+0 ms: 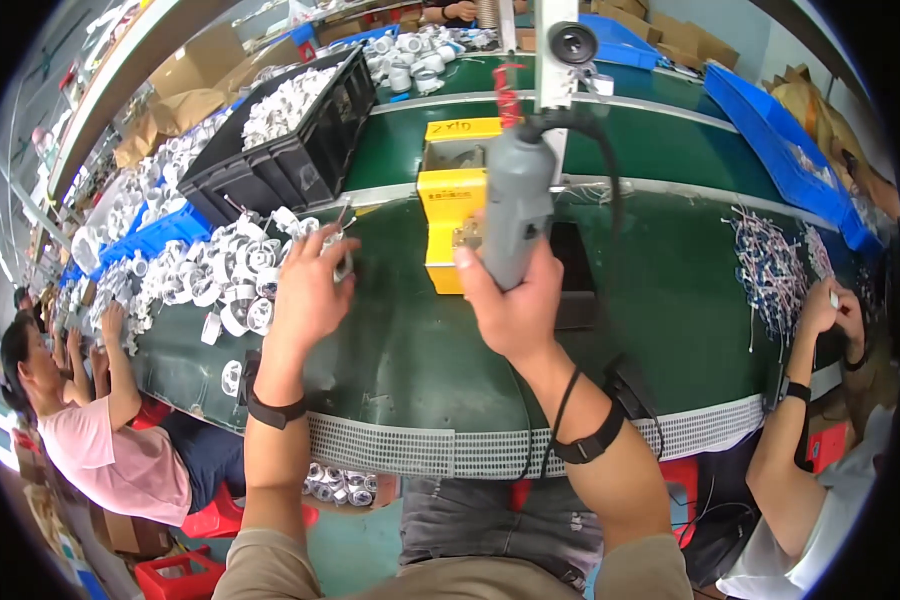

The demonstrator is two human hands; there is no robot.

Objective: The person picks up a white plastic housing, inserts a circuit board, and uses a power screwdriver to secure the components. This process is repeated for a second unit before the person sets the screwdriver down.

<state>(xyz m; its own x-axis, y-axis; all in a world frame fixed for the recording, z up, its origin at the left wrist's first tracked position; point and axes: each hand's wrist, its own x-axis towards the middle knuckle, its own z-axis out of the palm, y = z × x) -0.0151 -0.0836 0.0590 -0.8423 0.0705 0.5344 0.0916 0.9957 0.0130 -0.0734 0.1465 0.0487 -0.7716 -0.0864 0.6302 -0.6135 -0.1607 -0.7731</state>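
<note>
My right hand point(518, 300) is closed round a grey electric screwdriver point(520, 205), its cord end up and leaning slightly right. The screwdriver overlaps the yellow screw feeder box point(450, 205) behind it; its bit is hidden. My left hand point(310, 295) is at the right edge of a pile of white round plastic housings point(232, 265). Its fingers curl about a small whitish part point(343, 266), mostly covered by the fingers. One loose white ring point(231, 377) lies on the green table left of my left wrist.
A black crate point(300, 150) of white parts stands far left. At right lie a bundle of thin wires point(767, 265) and a long blue tray point(780, 150). A co-worker's hands point(832, 308) work beside the wires; another person point(85, 430) sits at left. The screwdriver's black cable point(615, 170) arches right.
</note>
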